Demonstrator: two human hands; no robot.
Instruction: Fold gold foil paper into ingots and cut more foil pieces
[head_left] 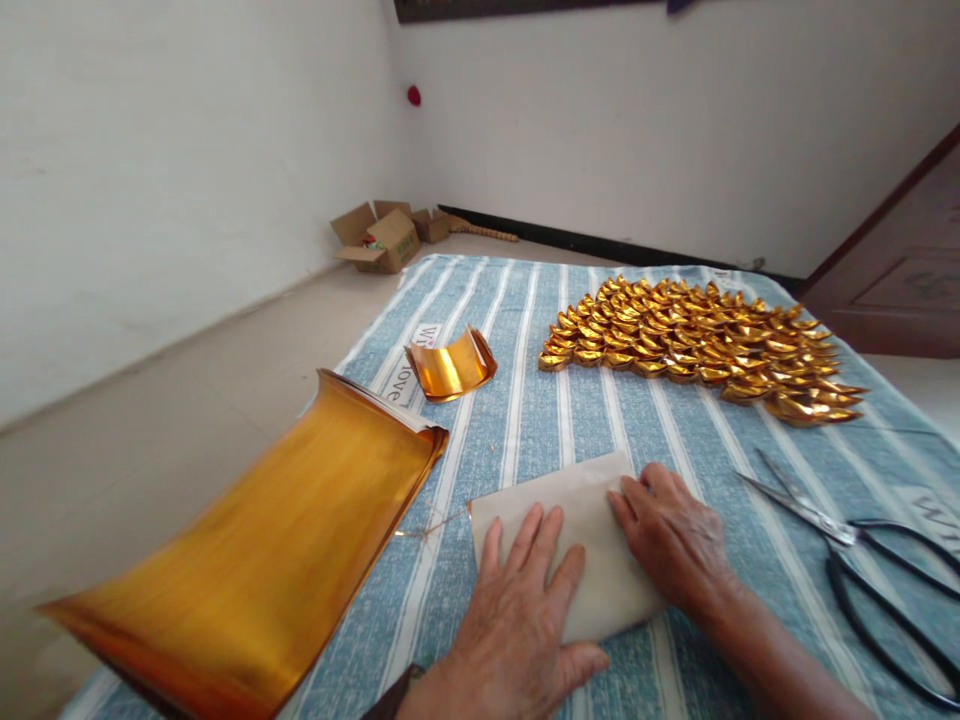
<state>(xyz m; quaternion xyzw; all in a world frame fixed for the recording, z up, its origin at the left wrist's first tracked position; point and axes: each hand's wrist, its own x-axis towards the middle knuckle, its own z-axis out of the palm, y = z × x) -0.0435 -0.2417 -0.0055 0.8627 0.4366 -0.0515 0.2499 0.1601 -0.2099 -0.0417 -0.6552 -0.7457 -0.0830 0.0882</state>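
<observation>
My left hand [517, 620] lies flat, fingers spread, on a folded sheet of paper [577, 500] with its pale back side up. My right hand [667, 530] presses the sheet's right edge with fingers stretched out. The sheet rests on a blue and white striped cloth [525, 400]. A stack of gold foil sheets [262, 560] lies to the left of my hands, curling upward. A small curled gold piece [450, 368] sits further back. Many folded gold ingot shapes [697, 345] are laid in rows at the far right.
Black-handled scissors [847, 550] lie on the cloth to the right of my right hand. Open cardboard boxes [382, 238] stand on the floor by the far wall. A dark wooden door [900, 270] is at the right.
</observation>
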